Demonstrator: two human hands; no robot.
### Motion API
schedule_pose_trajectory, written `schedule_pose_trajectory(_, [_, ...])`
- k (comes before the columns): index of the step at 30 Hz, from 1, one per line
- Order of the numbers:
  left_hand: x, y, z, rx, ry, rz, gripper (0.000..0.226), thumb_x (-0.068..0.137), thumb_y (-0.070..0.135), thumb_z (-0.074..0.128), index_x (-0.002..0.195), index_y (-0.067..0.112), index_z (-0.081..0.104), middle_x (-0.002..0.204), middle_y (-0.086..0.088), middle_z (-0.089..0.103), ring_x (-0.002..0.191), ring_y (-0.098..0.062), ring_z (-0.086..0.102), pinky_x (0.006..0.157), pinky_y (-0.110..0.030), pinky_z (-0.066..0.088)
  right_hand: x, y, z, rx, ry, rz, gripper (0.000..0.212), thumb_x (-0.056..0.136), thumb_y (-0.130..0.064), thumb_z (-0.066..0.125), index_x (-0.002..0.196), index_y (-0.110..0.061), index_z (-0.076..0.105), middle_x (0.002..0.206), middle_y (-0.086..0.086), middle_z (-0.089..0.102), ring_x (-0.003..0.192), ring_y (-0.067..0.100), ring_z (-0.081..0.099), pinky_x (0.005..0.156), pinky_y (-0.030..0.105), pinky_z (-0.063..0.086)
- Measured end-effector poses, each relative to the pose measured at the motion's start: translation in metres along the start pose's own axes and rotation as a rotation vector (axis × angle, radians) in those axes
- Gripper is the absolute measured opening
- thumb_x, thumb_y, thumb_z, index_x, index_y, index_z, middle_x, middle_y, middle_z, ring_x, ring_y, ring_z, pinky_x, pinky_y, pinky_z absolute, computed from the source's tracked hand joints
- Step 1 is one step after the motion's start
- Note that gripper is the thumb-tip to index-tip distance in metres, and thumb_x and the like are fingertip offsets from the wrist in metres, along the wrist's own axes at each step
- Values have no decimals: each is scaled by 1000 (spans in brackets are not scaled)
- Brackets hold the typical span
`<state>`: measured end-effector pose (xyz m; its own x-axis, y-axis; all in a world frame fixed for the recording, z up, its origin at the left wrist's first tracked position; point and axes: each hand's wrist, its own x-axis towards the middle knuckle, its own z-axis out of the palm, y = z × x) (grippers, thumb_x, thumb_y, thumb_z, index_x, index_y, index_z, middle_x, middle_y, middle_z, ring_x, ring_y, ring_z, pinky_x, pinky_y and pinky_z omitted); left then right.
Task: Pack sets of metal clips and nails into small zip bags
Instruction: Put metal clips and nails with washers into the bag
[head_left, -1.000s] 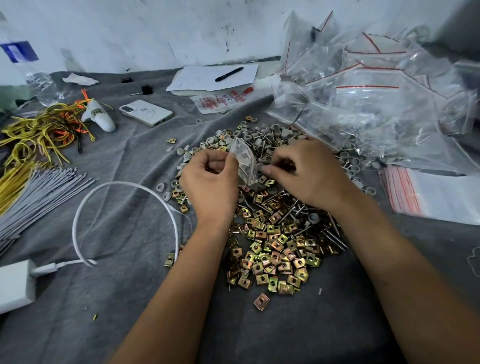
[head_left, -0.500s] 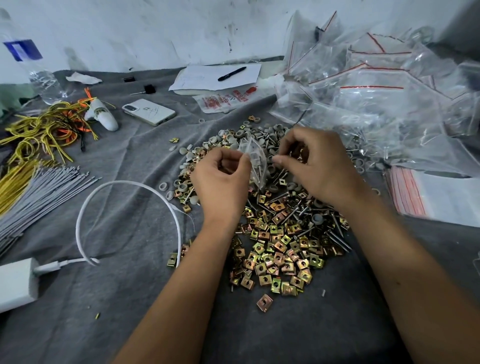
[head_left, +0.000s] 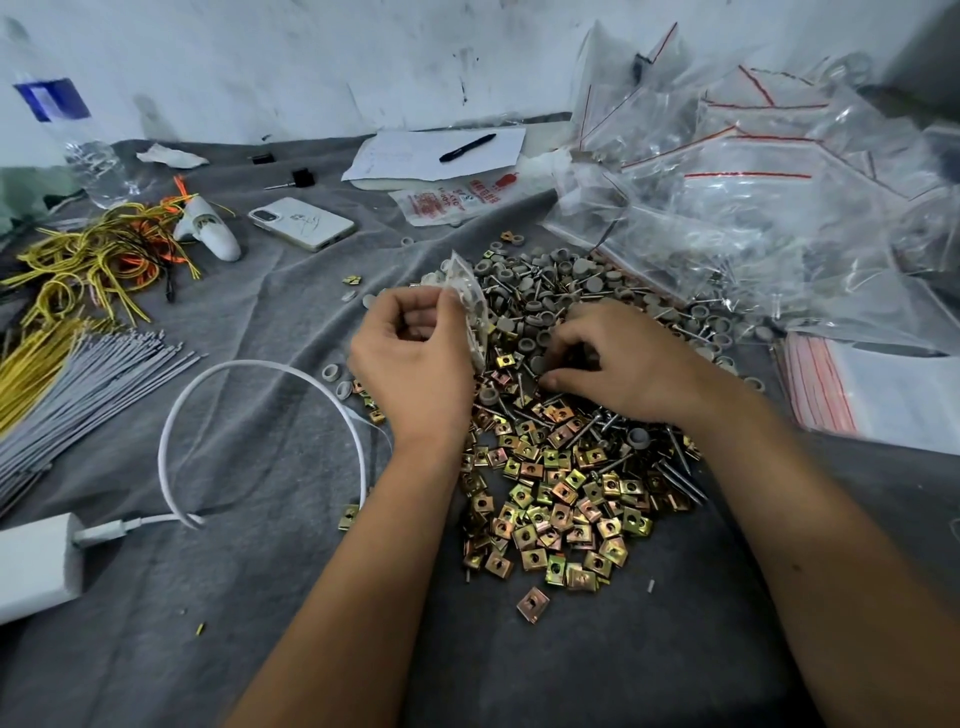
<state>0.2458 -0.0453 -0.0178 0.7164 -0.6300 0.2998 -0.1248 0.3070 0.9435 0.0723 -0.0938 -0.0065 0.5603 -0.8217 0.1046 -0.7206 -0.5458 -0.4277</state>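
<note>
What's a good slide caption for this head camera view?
Left hand holds a small zip bag while right hand picks from the clips and nails pile.

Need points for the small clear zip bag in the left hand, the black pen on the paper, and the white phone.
Small clear zip bag (head_left: 471, 301): head view, on its clear side wall.
Black pen (head_left: 467, 147): head view, mid barrel.
White phone (head_left: 302, 223): head view, centre of its back.

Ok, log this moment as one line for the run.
stage: filling bag | left hand: pinches small zip bag upright over pile | right hand: fingers curled down in clips and nails, picking | contents of grip: cannot tell
</note>
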Motion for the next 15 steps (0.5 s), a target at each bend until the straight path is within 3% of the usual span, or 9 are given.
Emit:
schedule_pose_trajectory(2, [1,0,0,-14,38,13,9,89,10,74,81,13,70,70,-5,66,63,-17,57,58,-35,52,0,1,0,14,-55,-18,18,86,-42,79,99,-31,73,102,-9,55,97,11,53,79,28,41])
schedule_pose_trajectory(6, [-4,-2,2,47,-21,47,11,88,9,74,79,14,70,66,5,63,58,-4,53,55,-20,46,0,1,0,-10,-37,-21,14,87,-37,78,96,-31,69,103,-10,54,102,12,50,88,32,44])
schedule_pose_trajectory(8, [-6,-4,5,97,-92,55,12,88,8,74,79,13,70,62,9,60,53,0,50,52,-16,42,-1,1,0,43,75,-19,13,88,-31,77,91,-30,65,96,-13,57,92,8,56,79,27,45])
schedule_pose_trajectory(11, [-9,-5,7,206,-199,104,11,88,8,76,79,13,71,63,11,63,53,1,53,52,-15,42,-3,-5,-3,290,373,-67,12,88,-23,78,91,-25,67,84,-16,64,75,-2,65,64,16,52])
schedule_pose_trajectory(13, [-10,-4,7,233,-266,126,11,89,10,78,81,15,72,67,10,66,56,0,58,55,-18,47,-5,-12,-6,463,524,-164,9,89,-19,78,95,-18,72,84,-10,71,77,5,70,69,20,58])
schedule_pose_trajectory(15, [-11,-4,8,235,-303,128,12,89,11,79,81,17,72,67,10,67,57,0,60,55,-19,50,-5,-18,-5,511,525,-239,8,90,-18,76,98,-16,72,87,-7,72,81,12,71,73,28,60])
